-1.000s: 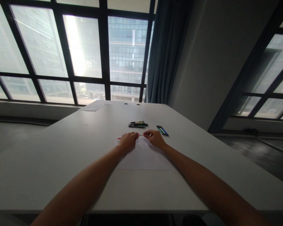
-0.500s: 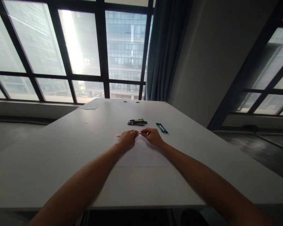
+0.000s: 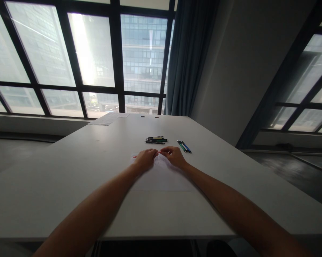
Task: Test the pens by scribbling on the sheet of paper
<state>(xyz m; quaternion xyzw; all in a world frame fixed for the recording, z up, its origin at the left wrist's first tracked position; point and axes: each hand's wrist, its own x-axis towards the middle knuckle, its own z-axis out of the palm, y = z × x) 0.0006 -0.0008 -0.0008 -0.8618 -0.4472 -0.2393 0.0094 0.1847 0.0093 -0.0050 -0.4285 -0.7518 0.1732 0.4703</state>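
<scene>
Head view: at the far end of the paper (image 3: 161,178) on the bench (image 3: 56,185), the left hand (image 3: 144,159) grips a slim red pen (image 3: 134,156), the right hand's (image 3: 174,156) fingers apparently pinching its end, best kept in line.

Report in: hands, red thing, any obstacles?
Left hand closed on red item, mostly hidden. Right hand pinched shut close beside. Pen pile beyond, seemingly not in the way.

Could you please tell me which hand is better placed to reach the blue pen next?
Probably the right hand: it lies nearer the blue pen, while the left hand is farther away. Both hands seem occupied.
</scene>
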